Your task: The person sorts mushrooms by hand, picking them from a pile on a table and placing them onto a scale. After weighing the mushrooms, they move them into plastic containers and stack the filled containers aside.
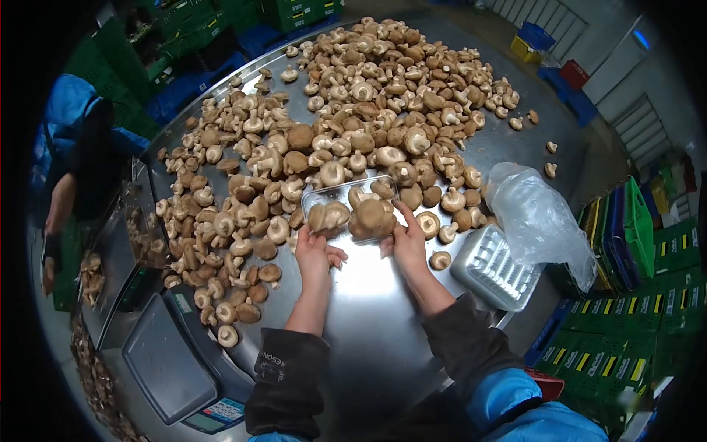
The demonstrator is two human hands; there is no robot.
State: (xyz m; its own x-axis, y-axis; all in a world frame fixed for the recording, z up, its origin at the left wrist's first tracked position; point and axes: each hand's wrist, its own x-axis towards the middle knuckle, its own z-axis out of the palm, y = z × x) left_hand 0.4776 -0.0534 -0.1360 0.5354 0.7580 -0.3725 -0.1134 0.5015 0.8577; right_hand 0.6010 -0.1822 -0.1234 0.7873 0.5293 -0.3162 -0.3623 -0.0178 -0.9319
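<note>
A clear plastic tray (335,193) with a few shiitake mushrooms in it rests against the front of the mushroom pile (368,132). My left hand (315,256) is at the tray's near left corner, its fingers closed on a brown shiitake mushroom (329,216). On the other side, my right hand (409,239) grips a large-capped shiitake mushroom (372,219) over the tray's right part. Both mushrooms hide much of the tray's near edge. Several loose mushrooms lie just right of my right hand.
Stacked white trays (497,269) stand at the right under a crumpled clear plastic bag (541,214). A weighing scale (173,361) is at the lower left. A co-worker's arm (62,202) shows at far left. Green crates (618,317) are stacked off the table at right.
</note>
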